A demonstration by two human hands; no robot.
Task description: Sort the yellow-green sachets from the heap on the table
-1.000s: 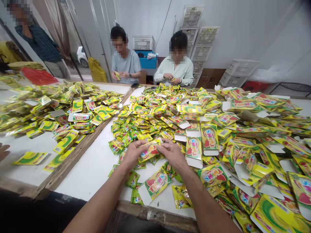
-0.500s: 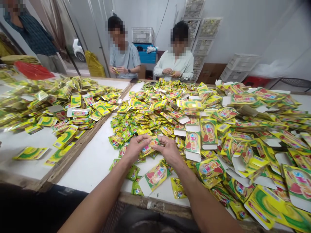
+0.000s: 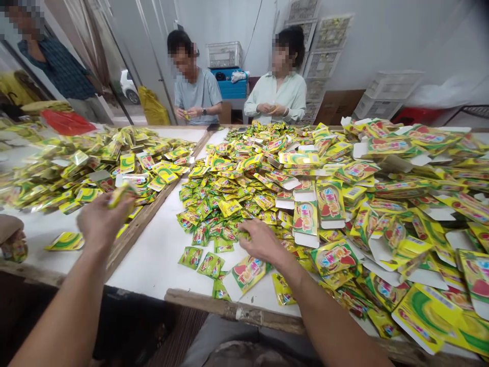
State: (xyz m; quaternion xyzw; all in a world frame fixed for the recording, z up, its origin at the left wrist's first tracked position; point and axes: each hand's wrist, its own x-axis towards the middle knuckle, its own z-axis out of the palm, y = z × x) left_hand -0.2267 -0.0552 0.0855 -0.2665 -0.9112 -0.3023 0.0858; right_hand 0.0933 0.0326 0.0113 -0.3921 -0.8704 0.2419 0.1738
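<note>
My left hand (image 3: 100,220) is out to the left over the wooden divider (image 3: 147,212), closed on a yellow-green packed box (image 3: 121,192) that is blurred by motion. My right hand (image 3: 260,239) rests palm down on the heap of small green sachets (image 3: 214,219), fingers curled at the sachets; what it grips, if anything, is hidden. A flat unfolded carton (image 3: 246,270) lies just below my right hand near the table's front edge.
Flat yellow cartons (image 3: 401,214) pile up on the right. Filled boxes (image 3: 76,163) cover the left table. Two people (image 3: 194,92) sit across, handling packets; a third person (image 3: 53,66) stands at the far left. Another hand (image 3: 11,237) shows at the left edge. Crates (image 3: 321,56) stack at the wall.
My hands were together on one carton in the middle. My left hand has swung left with the box; my right hand has dropped onto the sachets.
</note>
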